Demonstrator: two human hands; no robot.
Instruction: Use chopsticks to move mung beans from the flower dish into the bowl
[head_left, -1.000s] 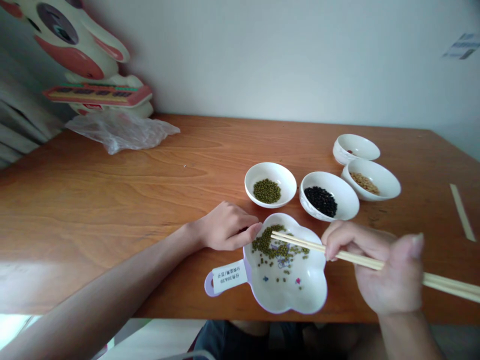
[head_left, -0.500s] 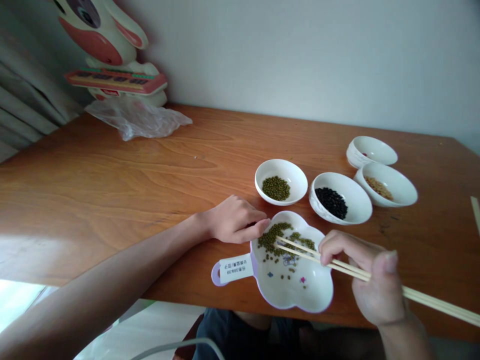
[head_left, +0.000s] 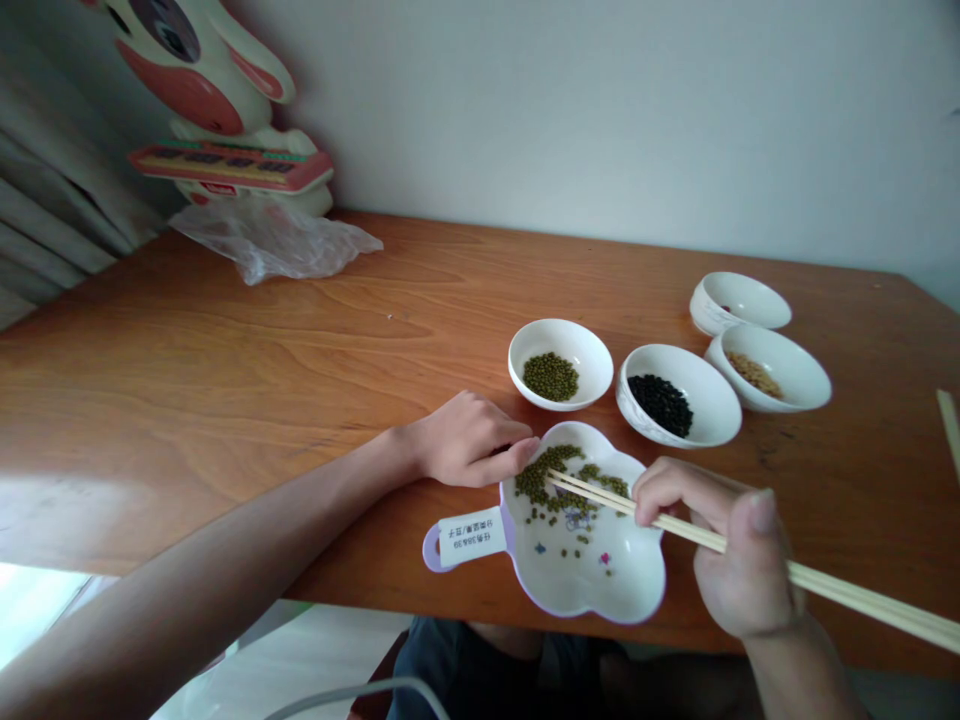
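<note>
- On the near edge of a wooden table (head_left: 225, 360), a flower-shaped white dish (head_left: 581, 575) with a lilac rim and a labelled handle (head_left: 466, 537) is seen; green mung beans (head_left: 559, 477) are heaped in its far-left part, with a few scattered towards the middle.
- At the dish's right rim, the right hand (head_left: 731, 555) is closed around a pair of wooden chopsticks (head_left: 757, 558), pinched between thumb and fingers; the tips are laid among the mung beans in the dish, and the handles run off past the right edge of the view.
- Against the dish's left rim, the left hand (head_left: 469, 440) is rested on the table, fingers loosely curled together, the fingertips touching the rim; nothing is held in it.
- Just beyond the dish, a row of white bowls is set: one with mung beans (head_left: 560, 365), one with black beans (head_left: 679, 395), one with pale beans (head_left: 766, 368), and a fourth bowl (head_left: 739, 302) behind, nearly bare.
- Farther off, at the table's far-left corner, a crumpled clear plastic bag (head_left: 277, 240) is seen before a cartoon figure (head_left: 217, 110); a plain pale wall (head_left: 600, 110) and a curtain (head_left: 45, 200) close the room.
- Compared with half a second earlier, the chopstick tips have been brought slightly farther into the bean heap, and the right hand has been shifted a little to the left; the left hand and the bowls are unchanged.
</note>
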